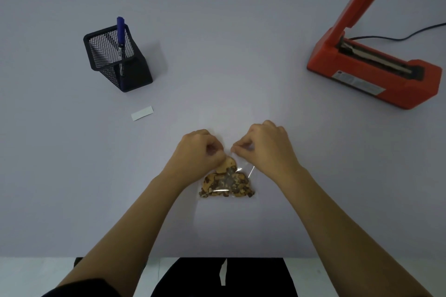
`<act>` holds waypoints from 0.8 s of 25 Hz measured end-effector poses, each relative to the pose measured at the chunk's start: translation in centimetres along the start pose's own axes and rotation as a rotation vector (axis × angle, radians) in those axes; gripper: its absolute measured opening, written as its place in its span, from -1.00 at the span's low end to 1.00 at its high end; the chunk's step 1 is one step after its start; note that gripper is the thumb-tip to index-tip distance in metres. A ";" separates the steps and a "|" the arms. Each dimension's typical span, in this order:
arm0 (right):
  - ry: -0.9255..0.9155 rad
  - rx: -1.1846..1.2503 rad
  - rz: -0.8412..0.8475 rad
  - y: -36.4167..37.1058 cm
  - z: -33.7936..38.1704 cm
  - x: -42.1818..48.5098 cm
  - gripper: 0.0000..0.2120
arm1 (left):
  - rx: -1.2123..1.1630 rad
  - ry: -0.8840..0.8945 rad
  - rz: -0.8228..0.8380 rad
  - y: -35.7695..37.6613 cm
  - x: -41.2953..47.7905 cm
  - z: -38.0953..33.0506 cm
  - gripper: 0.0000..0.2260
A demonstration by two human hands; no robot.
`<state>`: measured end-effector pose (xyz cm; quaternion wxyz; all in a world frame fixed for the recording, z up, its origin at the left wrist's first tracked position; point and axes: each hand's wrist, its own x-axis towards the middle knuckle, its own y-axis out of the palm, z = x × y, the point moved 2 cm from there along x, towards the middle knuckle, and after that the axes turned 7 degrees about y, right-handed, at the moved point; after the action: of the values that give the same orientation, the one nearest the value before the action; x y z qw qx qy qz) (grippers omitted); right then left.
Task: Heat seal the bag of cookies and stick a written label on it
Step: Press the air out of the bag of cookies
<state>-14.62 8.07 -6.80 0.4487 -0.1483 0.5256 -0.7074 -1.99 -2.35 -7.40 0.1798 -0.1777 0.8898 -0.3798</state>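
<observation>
Fingers of left hand (199,149) and right hand (266,147) pinched on bag (226,184) mouth, sealer (371,75) well apart.

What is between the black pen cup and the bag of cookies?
The head view shows a small white label lying flat, nearer the pen cup than the bag of cookies.

We wear a black sleeve (79,287) on our left arm, only its hem showing at the bottom left corner. From there our left forearm (135,219) and our right forearm (337,219) are bare down to the left hand (200,149) and the right hand (265,147). At the bottom centre sits our black garment (255,277), top or trousers we cannot tell, with a narrow white sliver (223,272) down its middle
</observation>
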 end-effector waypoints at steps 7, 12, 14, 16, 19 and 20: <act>0.086 0.094 0.015 0.3 0.8 0.3 -0.91 | 0.113 -0.179 0.014 0.7 0.8 -1.3 -0.85; 0.037 0.103 0.062 0.3 1.2 -0.2 -0.88 | 0.140 -0.177 0.048 0.0 0.7 -0.4 -0.87; 0.029 0.108 0.058 0.3 1.1 -0.4 -0.88 | 0.136 -0.130 0.047 -0.2 0.6 0.0 -0.86; 0.021 0.114 0.056 0.5 1.1 -0.5 -0.86 | 0.139 -0.075 0.043 -0.3 0.5 0.1 -0.80; 0.008 0.123 0.054 0.5 1.2 -0.5 -0.76 | 0.164 -0.029 0.044 -0.5 0.4 0.2 -0.68; 0.004 0.125 0.048 0.5 1.1 -0.5 -0.76 | 0.171 -0.021 0.042 -0.5 0.4 0.2 -0.64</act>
<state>-13.33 7.73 -6.66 0.4731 -0.1059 0.4846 -0.7281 -2.16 -3.01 -7.20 0.2116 -0.1470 0.8558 -0.4485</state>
